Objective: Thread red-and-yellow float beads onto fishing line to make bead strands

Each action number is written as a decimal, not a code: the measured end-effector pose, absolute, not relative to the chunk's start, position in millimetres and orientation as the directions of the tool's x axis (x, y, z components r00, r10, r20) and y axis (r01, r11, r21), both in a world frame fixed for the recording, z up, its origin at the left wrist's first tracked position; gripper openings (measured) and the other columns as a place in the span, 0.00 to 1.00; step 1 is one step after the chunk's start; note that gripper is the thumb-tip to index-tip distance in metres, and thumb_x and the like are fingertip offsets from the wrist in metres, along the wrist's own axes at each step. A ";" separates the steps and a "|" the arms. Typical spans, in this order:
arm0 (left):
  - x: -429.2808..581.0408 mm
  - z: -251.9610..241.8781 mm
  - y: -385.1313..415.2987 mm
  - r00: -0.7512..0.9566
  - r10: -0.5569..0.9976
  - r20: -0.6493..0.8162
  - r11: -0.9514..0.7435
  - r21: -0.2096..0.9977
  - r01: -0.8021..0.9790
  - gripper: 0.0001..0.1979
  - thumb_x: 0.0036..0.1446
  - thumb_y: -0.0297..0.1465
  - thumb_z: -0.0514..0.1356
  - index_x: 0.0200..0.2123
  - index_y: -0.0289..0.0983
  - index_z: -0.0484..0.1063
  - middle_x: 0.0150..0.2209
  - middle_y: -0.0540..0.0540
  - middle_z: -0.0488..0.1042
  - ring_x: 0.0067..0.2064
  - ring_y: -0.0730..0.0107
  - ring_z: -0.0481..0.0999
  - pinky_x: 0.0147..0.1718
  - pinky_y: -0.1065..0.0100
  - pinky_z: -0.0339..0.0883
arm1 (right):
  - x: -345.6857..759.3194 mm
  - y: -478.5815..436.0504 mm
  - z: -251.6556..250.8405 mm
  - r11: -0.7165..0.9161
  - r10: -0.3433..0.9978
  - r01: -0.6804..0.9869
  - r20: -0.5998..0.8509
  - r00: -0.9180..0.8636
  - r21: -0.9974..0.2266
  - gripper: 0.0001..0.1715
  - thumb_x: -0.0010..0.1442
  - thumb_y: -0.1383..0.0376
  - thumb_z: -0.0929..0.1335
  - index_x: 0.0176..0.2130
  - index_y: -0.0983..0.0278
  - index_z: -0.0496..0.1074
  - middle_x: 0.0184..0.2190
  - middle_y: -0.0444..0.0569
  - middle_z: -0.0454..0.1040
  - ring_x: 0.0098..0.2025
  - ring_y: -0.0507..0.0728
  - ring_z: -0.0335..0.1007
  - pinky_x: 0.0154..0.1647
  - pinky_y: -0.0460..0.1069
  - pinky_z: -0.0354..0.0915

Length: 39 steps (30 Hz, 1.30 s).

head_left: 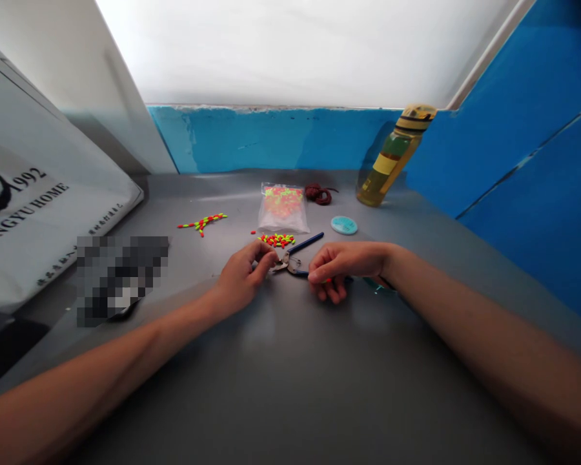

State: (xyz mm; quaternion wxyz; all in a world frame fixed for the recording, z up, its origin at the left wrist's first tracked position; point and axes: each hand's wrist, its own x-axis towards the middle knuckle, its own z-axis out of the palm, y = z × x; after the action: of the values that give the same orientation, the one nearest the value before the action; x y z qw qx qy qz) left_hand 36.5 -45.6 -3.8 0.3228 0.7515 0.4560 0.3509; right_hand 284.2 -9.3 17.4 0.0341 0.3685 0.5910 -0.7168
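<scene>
Left hand (244,272) and right hand (334,268) on either side of the pliers (306,243)
Each thumb bends to its forefinger, the right's remaining fingers curled; forearms (465,316) angle toward the pliers

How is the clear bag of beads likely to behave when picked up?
The bag would probably flop, since its plastic looks thin and creased. Its weight would likely hang unevenly, as the beads gather toward its far end. They might shift, being small.
</scene>
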 end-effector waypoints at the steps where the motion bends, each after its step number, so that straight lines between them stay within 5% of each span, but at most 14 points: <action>1: 36.5 -3.8 -45.0 0.317 0.921 0.227 -0.357 0.815 0.455 0.12 0.65 0.38 0.54 0.34 0.38 0.71 0.32 0.48 0.75 0.33 0.69 0.71 0.33 0.68 0.63 | 284.1 -9.4 17.4 -0.302 0.385 0.483 -0.569 -0.727 -0.822 0.20 0.56 0.52 0.74 0.34 0.68 0.78 0.30 0.47 0.79 0.26 0.49 0.76 0.25 0.41 0.68; 21: 32.0 -18.4 -30.1 0.152 0.980 0.132 -0.157 0.973 0.171 0.11 0.62 0.38 0.57 0.34 0.36 0.71 0.31 0.48 0.74 0.32 0.71 0.71 0.32 0.70 0.61 | 283.4 -8.9 18.2 -0.315 0.377 0.483 -0.575 -0.726 -0.817 0.18 0.56 0.54 0.75 0.33 0.68 0.78 0.29 0.46 0.80 0.25 0.48 0.76 0.25 0.40 0.70; 34: 33.2 -13.1 -33.1 0.225 0.965 0.133 -0.178 0.964 0.196 0.12 0.61 0.38 0.58 0.31 0.36 0.71 0.28 0.49 0.72 0.30 0.72 0.69 0.30 0.70 0.61 | 282.5 -10.8 19.6 -0.315 0.380 0.488 -0.580 -0.721 -0.814 0.16 0.55 0.56 0.75 0.32 0.68 0.77 0.28 0.46 0.80 0.25 0.48 0.76 0.25 0.41 0.70; 39: 32.2 -14.6 -33.8 0.212 0.953 0.216 -0.260 0.944 0.206 0.13 0.63 0.38 0.58 0.45 0.36 0.71 0.39 0.45 0.77 0.41 0.66 0.75 0.42 0.64 0.67 | 281.7 -10.8 21.0 -0.313 0.386 0.490 -0.581 -0.717 -0.813 0.15 0.54 0.57 0.75 0.31 0.67 0.77 0.28 0.46 0.80 0.25 0.48 0.76 0.25 0.41 0.70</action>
State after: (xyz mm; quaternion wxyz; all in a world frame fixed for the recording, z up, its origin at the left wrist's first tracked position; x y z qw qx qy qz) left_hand 32.2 -33.8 -14.6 0.4188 0.6563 0.4413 0.4462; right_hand 281.7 -10.8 21.0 0.0364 0.3746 0.5849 -0.7185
